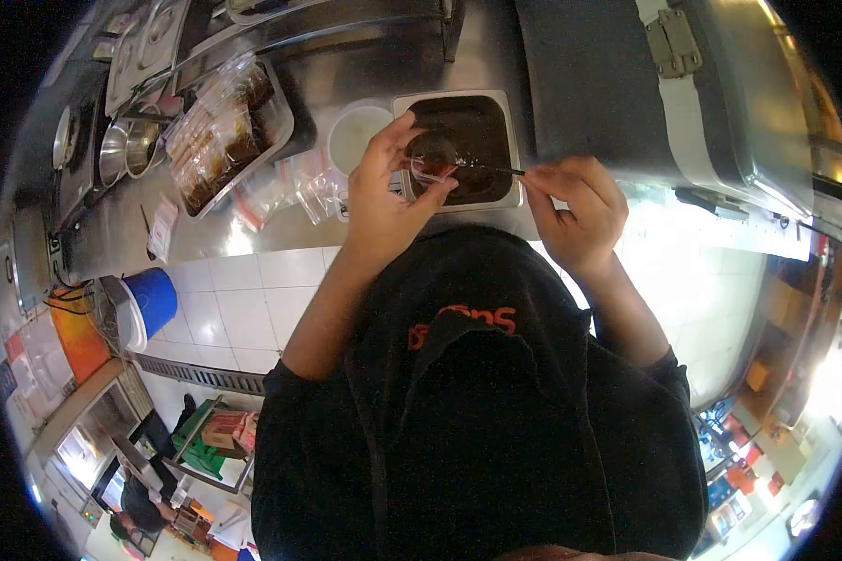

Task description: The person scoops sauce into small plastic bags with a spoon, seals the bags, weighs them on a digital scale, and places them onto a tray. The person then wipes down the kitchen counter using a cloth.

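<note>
Over a rectangular metal pan [512, 173] of dark brown liquid, my left hand [384, 192] grips a small clear plastic cup [430, 173] between thumb and fingers. Some reddish-brown content shows in the cup. My right hand [578, 206] pinches the end of a thin dark handle [496, 169] at the pan's right edge. That handle reaches left across the pan towards the cup; the utensil's far end is too small and shiny to make out. A round white tub [357, 131] stands just left of the pan, partly behind my left hand.
Clear plastic bags [304, 182] lie left of the tub. Farther left sits a metal tray [285, 107] of plastic-wrapped brown food. A dark-topped steel unit [589, 84] borders the pan on the right. A blue bucket [154, 299] stands on the tiled floor; a person [145, 505] is at lower left.
</note>
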{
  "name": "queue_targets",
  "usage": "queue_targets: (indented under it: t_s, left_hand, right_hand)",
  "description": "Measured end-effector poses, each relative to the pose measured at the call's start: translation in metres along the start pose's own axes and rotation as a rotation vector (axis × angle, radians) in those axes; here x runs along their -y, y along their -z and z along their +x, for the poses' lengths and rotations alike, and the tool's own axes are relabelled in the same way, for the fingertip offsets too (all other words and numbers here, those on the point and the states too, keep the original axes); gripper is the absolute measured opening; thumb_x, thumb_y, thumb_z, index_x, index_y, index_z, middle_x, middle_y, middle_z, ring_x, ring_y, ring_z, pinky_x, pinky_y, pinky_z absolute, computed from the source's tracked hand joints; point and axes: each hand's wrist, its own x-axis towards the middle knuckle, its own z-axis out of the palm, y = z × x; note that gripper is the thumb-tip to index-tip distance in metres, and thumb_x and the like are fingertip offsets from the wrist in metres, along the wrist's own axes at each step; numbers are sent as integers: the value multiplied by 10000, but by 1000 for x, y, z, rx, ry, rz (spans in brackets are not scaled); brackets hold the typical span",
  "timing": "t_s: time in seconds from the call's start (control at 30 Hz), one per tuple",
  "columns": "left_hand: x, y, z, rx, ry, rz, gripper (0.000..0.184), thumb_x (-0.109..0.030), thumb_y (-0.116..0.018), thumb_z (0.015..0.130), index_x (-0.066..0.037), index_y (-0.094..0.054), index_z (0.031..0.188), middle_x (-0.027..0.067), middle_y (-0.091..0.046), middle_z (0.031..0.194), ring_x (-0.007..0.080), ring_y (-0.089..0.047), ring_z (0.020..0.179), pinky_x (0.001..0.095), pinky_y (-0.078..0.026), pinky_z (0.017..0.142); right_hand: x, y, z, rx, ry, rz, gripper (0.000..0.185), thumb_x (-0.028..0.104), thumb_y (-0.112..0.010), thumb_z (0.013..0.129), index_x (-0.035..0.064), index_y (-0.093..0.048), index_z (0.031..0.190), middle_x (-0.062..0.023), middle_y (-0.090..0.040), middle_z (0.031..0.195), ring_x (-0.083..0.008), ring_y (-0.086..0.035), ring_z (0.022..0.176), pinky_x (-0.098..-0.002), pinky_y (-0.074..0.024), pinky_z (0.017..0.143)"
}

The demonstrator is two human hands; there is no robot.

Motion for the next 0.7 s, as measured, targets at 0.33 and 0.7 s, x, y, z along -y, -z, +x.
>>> queue_targets:
  t_s: [0.33, 0.7]
  left_hand:
    - [8, 1, 3, 12, -147, -23, 825, 47, -812, 715, -27, -375, 1411, 141, -614, 1253, 205, -630, 1096, 317, -511, 935]
    - [12, 2, 2, -14, -36, -7, 754, -47, -810, 741, 28, -423, 1384, 200, -617, 1232, 244, -654, 1052, 355, -504, 922]
  right_hand:
    - [-10, -6, 0, -78, 181, -37, 189, -10, -770, 644, 84, -698, 792, -37, -659, 787, -210, -637, 677, -321, -496, 574]
    - [0, -12, -6, 27, -256, 106, 105, 32, -766, 759, 35, -712, 850, -131, -688, 846, -271, -676, 733, -347, -541, 623]
